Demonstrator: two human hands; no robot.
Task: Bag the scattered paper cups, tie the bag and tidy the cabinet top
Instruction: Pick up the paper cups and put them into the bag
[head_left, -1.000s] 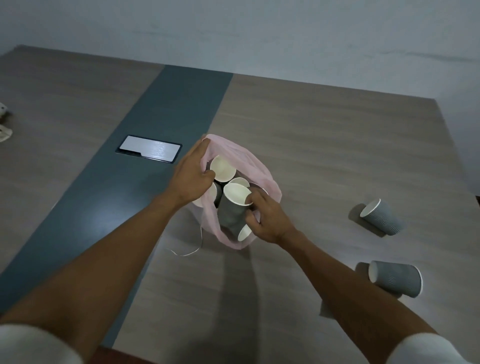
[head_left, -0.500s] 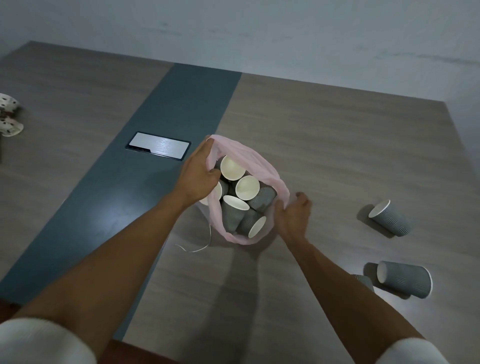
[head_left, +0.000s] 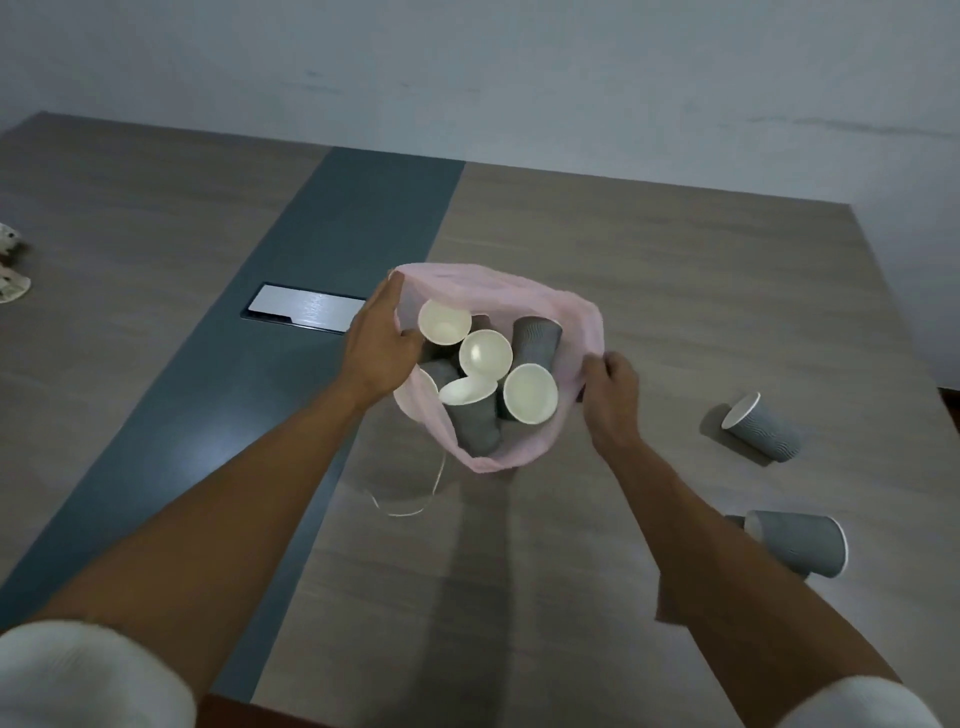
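With both hands pinching the pink bag (head_left: 571, 322) rim, left hand (head_left: 382, 345) and right hand (head_left: 610, 397), slack plastic could sag and spill cups (head_left: 485, 353).

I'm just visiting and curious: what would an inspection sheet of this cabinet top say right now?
Surface: wood-look top with a dark centre strip and a metal flap.
Job's things: pink bag open, several cups inside; two grey cups lying outside, with part of another behind the nearer one.
Clutter: crumpled pale items at the left edge.
Hands: left hand grips the bag rim; right hand pinches the opposite rim.
Cables: thin white drawstring loop.
Surroundings: plain wall.
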